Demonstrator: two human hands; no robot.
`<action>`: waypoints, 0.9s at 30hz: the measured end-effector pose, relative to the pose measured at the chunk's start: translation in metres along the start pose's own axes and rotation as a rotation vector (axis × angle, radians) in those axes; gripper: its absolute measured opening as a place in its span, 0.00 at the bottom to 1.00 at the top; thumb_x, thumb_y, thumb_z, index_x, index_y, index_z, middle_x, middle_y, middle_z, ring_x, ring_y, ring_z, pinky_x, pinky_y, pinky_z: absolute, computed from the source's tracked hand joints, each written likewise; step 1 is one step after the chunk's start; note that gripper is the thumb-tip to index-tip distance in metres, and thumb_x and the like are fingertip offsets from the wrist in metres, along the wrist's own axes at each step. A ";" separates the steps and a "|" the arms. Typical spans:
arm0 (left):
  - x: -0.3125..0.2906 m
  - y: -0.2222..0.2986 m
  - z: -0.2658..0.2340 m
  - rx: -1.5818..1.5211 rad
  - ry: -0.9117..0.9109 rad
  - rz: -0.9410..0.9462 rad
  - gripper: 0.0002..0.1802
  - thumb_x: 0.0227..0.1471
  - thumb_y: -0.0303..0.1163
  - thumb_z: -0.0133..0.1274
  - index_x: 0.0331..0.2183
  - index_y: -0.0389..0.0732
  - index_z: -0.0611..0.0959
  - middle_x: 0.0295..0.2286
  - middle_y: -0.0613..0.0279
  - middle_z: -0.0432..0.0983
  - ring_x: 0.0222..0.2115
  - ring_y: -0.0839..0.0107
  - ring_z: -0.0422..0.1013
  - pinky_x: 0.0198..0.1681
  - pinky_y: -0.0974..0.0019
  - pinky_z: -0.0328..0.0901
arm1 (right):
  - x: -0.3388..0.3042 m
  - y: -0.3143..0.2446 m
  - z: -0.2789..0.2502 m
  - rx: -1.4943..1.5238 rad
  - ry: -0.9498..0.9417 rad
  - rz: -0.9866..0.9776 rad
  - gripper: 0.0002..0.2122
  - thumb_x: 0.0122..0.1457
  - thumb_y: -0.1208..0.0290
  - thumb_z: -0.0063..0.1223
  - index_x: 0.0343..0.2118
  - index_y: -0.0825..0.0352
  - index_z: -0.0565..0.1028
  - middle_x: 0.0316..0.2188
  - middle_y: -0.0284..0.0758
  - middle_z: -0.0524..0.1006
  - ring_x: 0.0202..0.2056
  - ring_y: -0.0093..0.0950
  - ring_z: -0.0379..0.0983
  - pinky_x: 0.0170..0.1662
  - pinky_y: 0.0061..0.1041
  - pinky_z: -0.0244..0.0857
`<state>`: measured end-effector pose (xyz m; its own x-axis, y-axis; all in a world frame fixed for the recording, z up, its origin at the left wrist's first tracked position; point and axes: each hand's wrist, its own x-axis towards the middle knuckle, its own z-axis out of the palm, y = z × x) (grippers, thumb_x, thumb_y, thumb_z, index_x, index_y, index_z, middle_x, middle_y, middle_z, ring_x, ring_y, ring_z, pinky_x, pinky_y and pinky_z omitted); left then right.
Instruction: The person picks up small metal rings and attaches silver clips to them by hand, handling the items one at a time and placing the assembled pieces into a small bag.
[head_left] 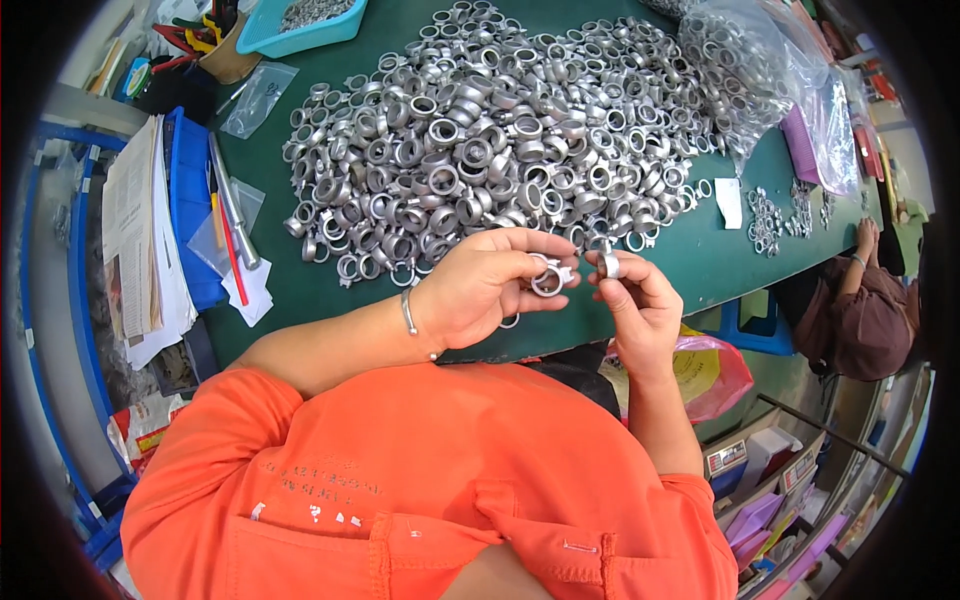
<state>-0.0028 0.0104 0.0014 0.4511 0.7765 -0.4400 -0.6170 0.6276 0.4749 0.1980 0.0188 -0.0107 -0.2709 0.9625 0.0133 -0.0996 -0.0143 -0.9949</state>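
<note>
My left hand [497, 278] is closed on a grey metal ring [548, 283] with a small lug on its side, held between thumb and fingers. Close by on the right, my right hand [640, 305] pinches another metal ring [608, 265] between thumb and forefinger. Both hands are at the near edge of the green table, with the two rings a short way apart. Just beyond them spreads a large pile of similar metal rings [450, 150]. Below my left fingers the rim of one more ring [509, 321] shows in part.
A blue tray [190, 210] with papers stands at left, beside a red pen [236, 262]. A light-blue basket [300, 30] of small parts is at the back. At right are a clear bag of rings [735, 70], a white paper slip [728, 203] and a seated person [860, 310].
</note>
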 end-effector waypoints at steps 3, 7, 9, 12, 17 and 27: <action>-0.003 0.004 0.005 0.149 0.084 -0.035 0.13 0.53 0.27 0.44 0.40 0.32 0.72 0.33 0.58 0.71 0.34 0.71 0.71 0.32 0.70 0.69 | 0.000 0.001 0.002 0.054 0.005 0.028 0.06 0.52 0.83 0.51 0.33 0.73 0.72 0.39 0.40 0.72 0.37 0.22 0.70 0.41 0.19 0.64; -0.002 0.001 0.009 0.360 0.011 0.036 0.11 0.49 0.28 0.52 0.35 0.33 0.75 0.26 0.63 0.71 0.23 0.79 0.68 0.18 0.78 0.62 | -0.001 0.004 0.003 -0.059 -0.046 -0.108 0.07 0.49 0.86 0.52 0.32 0.72 0.71 0.40 0.42 0.72 0.38 0.25 0.71 0.42 0.21 0.65; -0.001 -0.001 0.010 0.450 0.030 0.090 0.09 0.48 0.27 0.53 0.33 0.33 0.77 0.25 0.64 0.71 0.21 0.80 0.67 0.17 0.79 0.61 | -0.001 0.001 0.010 -0.169 -0.064 -0.260 0.09 0.48 0.87 0.51 0.32 0.71 0.68 0.41 0.43 0.72 0.40 0.27 0.70 0.44 0.22 0.64; -0.001 -0.005 0.012 0.654 0.037 0.299 0.04 0.46 0.24 0.55 0.27 0.34 0.80 0.26 0.67 0.71 0.20 0.84 0.66 0.17 0.81 0.58 | -0.002 -0.001 0.016 -0.039 -0.046 -0.219 0.09 0.50 0.89 0.47 0.33 0.71 0.66 0.40 0.43 0.72 0.44 0.29 0.69 0.45 0.23 0.65; -0.002 -0.009 0.009 0.745 0.024 0.377 0.04 0.46 0.24 0.55 0.28 0.34 0.79 0.28 0.67 0.70 0.20 0.84 0.65 0.19 0.81 0.59 | 0.001 -0.010 0.015 0.108 0.000 0.133 0.09 0.61 0.73 0.39 0.38 0.73 0.68 0.33 0.39 0.73 0.33 0.25 0.72 0.34 0.20 0.68; -0.003 -0.011 0.006 0.793 0.008 0.384 0.04 0.46 0.24 0.55 0.28 0.35 0.79 0.28 0.66 0.70 0.21 0.84 0.64 0.20 0.81 0.59 | -0.003 0.002 0.011 0.322 -0.119 0.231 0.14 0.62 0.66 0.37 0.40 0.74 0.68 0.27 0.37 0.73 0.26 0.24 0.71 0.30 0.19 0.67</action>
<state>0.0067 0.0018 0.0017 0.2980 0.9434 -0.1454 -0.0945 0.1807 0.9790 0.1877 0.0131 -0.0114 -0.4283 0.8863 -0.1761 -0.3131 -0.3283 -0.8912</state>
